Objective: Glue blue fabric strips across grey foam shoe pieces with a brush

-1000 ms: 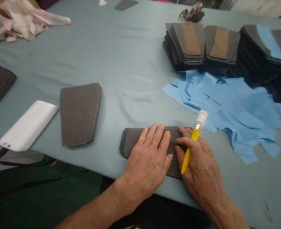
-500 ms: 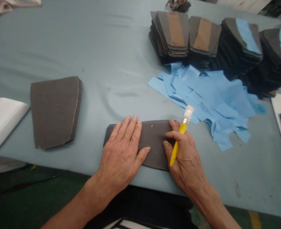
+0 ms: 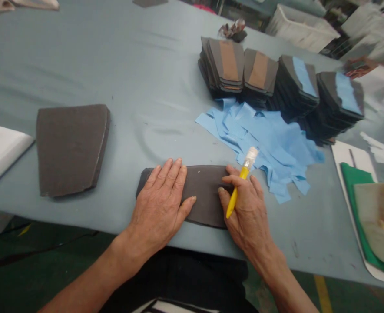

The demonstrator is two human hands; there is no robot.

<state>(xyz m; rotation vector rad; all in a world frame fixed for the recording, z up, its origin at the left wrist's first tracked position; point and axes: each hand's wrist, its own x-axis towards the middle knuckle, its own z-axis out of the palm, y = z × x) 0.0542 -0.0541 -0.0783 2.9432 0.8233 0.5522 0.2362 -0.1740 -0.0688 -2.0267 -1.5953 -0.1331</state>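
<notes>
A dark grey-brown fabric piece [image 3: 203, 195] lies before me near the table's front edge. My left hand [image 3: 161, 195] rests flat on its left part, fingers stretched out and thumb apart. At its right end is my right hand [image 3: 246, 200], holding a slim yellow-handled brush [image 3: 237, 192] with a silver band and a whitish tip pointing up and away. The thumb and fingertips of that hand also touch the fabric's right edge. A thick stack of similar fabric pieces [image 3: 71, 150] sits to the left of my hands.
Loose blue strips [image 3: 260, 134] are heaped beyond my right hand. Behind them stand several stacks of dark pieces [image 3: 260, 71] with brown or blue bands. A white block [image 3: 3, 152] lies far left; a white board [image 3: 351, 174] with green material [image 3: 358, 182] lies right.
The view has shifted, showing more of the table's right side and the far background. My hands keep the same pose on the fabric, with the brush still in my right hand.
</notes>
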